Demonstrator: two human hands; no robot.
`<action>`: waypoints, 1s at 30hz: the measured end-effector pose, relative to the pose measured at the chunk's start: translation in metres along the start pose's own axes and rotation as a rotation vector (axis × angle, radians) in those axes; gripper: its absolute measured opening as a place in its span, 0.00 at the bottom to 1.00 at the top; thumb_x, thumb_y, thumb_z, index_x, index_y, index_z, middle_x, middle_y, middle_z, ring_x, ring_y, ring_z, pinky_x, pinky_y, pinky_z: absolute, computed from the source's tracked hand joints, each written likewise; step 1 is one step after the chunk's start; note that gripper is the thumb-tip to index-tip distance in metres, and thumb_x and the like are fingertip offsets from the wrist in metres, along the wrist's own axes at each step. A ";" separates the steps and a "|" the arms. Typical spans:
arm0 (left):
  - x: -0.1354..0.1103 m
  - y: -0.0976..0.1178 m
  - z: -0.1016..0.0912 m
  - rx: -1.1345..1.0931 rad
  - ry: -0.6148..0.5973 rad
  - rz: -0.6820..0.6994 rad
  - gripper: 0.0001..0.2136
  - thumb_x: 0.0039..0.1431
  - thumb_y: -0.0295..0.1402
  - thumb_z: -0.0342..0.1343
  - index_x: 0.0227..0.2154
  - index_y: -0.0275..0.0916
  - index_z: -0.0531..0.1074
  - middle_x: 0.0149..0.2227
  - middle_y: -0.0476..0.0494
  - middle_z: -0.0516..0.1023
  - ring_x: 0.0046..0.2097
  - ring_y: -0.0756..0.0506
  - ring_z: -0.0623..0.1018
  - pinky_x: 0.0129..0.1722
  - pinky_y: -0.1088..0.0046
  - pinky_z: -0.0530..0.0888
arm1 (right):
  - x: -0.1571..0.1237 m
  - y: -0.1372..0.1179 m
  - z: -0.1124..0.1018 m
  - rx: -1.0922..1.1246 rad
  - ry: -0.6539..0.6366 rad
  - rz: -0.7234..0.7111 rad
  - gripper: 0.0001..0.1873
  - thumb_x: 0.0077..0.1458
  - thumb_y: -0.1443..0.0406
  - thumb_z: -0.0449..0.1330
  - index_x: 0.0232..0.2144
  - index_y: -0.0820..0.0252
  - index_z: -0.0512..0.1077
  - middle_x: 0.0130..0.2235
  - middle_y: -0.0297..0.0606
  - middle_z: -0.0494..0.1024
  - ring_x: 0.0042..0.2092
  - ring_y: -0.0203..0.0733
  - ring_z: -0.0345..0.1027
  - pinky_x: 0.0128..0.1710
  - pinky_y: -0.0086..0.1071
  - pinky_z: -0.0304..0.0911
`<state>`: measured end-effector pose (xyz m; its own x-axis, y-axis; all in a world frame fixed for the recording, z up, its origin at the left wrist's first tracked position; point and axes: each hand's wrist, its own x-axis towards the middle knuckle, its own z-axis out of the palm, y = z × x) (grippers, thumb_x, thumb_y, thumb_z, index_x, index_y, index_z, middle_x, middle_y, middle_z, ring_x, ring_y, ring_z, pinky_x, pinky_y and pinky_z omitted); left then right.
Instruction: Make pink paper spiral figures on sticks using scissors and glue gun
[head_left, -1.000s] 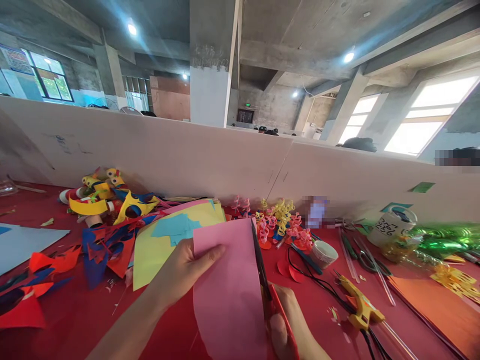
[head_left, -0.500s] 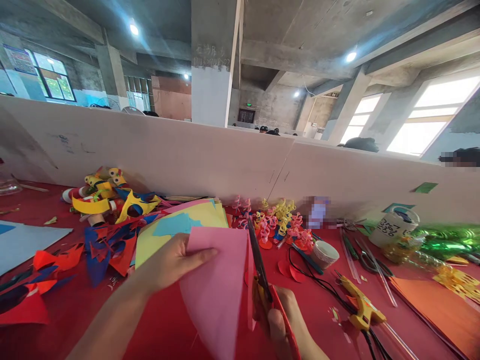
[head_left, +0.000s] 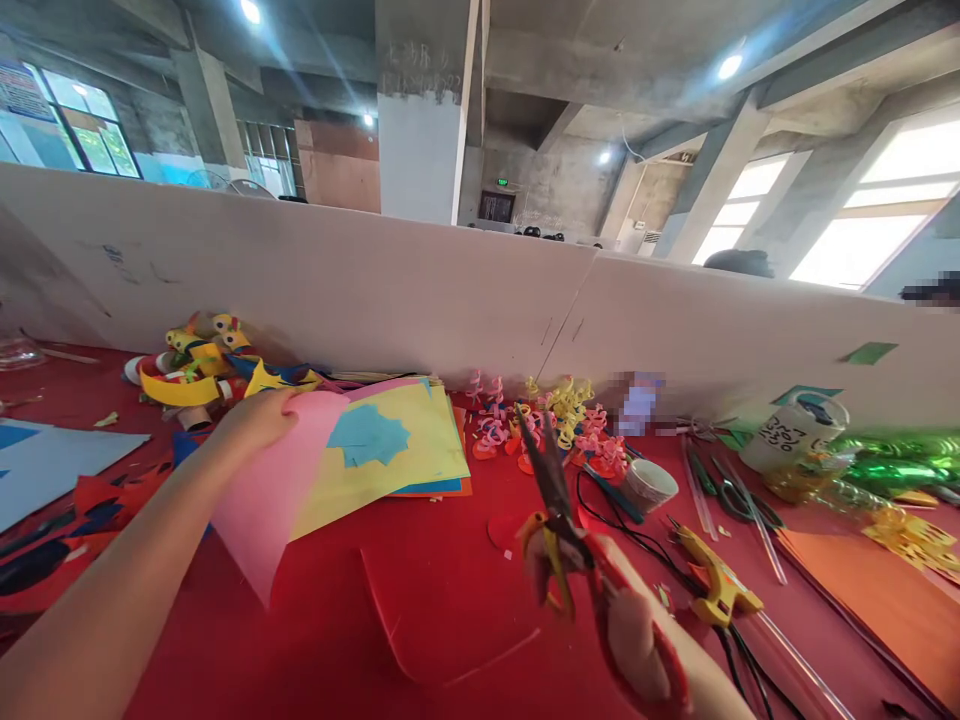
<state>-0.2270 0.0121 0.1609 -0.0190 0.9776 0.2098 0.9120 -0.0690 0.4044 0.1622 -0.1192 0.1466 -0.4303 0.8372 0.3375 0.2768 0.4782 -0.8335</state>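
Observation:
My left hand [head_left: 266,420] is closed on the upper edge of a pink sheet of paper [head_left: 274,495], which hangs bent over the table's left middle. Beside it lies a stack of coloured sheets [head_left: 427,430], yellow uppermost, with a blue jagged-edged piece [head_left: 371,435] on it. My right hand [head_left: 622,610] grips red-handled scissors [head_left: 551,475] by their loops. Their dark blades point up and away, slightly apart, with no paper between them. Just beyond the tips stand pink and yellow paper curls [head_left: 559,415] on small bases.
A yellow glue gun [head_left: 720,590] with a black cord, a paper cup [head_left: 651,485] and green-handled scissors [head_left: 739,500] lie to the right, near orange sheets [head_left: 870,610]. Yellow paper figures [head_left: 199,350] stand back left. A pale partition [head_left: 420,300] runs along the back.
My left hand has carried the pink sheet leftward, away from the scissors. The scissors no longer cut along its right edge; my right hand has shifted slightly right and their blades have parted.

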 end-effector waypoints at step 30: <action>-0.098 0.078 0.082 -0.024 -0.677 0.520 0.04 0.40 0.27 0.59 0.23 0.41 0.72 0.35 0.46 0.70 0.44 0.41 0.67 0.41 0.71 0.64 | -0.017 0.081 -0.096 -0.999 -0.277 0.874 0.06 0.47 0.64 0.58 0.26 0.62 0.72 0.30 0.43 0.77 0.30 0.43 0.68 0.24 0.29 0.49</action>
<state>-0.1203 -0.0727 0.0992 0.6560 0.7278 -0.2001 0.7274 -0.5389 0.4248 0.2744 -0.0696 0.1146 0.0808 0.9400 -0.3316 0.9956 -0.0919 -0.0177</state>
